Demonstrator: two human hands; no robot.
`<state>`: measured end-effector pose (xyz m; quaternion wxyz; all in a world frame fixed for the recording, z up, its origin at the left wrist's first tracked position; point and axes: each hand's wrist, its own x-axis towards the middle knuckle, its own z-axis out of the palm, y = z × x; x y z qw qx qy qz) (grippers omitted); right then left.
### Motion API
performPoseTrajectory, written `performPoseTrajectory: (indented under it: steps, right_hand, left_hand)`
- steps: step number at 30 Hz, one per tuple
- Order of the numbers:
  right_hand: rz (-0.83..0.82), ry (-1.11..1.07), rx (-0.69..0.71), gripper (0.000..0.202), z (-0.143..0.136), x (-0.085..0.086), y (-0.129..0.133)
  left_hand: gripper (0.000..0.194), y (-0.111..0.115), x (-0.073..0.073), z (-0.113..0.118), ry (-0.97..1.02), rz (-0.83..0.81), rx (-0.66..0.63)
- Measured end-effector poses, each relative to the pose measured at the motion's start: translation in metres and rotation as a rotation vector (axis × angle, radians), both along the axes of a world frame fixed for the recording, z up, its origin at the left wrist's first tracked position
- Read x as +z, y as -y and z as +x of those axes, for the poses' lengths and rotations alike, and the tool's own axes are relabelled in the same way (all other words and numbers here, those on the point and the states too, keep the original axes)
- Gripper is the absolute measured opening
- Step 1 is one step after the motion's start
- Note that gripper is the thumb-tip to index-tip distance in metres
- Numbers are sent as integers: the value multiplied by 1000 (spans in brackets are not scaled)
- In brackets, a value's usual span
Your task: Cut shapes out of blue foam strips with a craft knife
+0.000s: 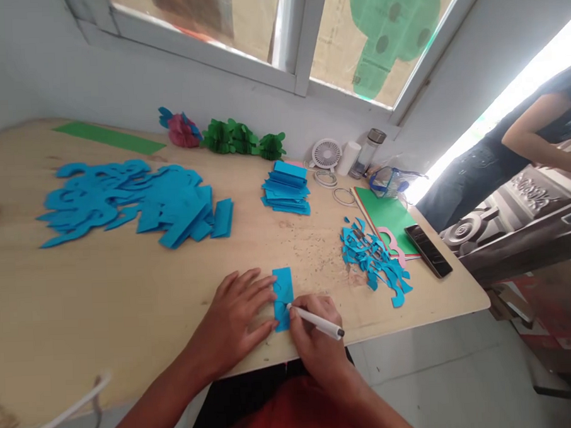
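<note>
A small blue paper strip lies upright in front of me near the table's front edge, with faint drawn curves on it. My left hand rests flat with fingers spread, its fingertips on the strip's left edge. In my right hand is a white pen with a dark end, its tip at the strip's right side. To the right lies a heap of blue paper scraps. Beyond the strip stands a stack of folded blue paper pieces. A large pile of blue cut-out paper shapes spreads at the left.
Green paper decorations and a pink one sit along the wall. A small fan, rolls of tape and a bottle stand at the back. A phone overlaps green paper. Another person stands at right.
</note>
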<state>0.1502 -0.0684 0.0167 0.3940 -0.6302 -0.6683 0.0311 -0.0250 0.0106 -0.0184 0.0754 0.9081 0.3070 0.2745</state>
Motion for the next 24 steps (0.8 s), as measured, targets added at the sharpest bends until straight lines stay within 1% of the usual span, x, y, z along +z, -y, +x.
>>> performPoseTrajectory:
  steps: [2, 5, 7, 24]
  right_hand:
    - [-32, -9, 5, 18, 1, 0, 2]
    - [-75, -12, 10, 19, 3, 0, 3]
    - [-97, -13, 19, 20, 4, 0, 3]
    - [-94, -7, 9, 20, 5, -2, 3]
  left_hand:
    - [25, 3, 7, 2, 6, -63, 34]
    - [23, 5, 16, 4, -16, -165, 36]
    - [26, 5, 20, 5, -38, -206, 29]
    - [29, 3, 19, 6, -15, -251, 6]
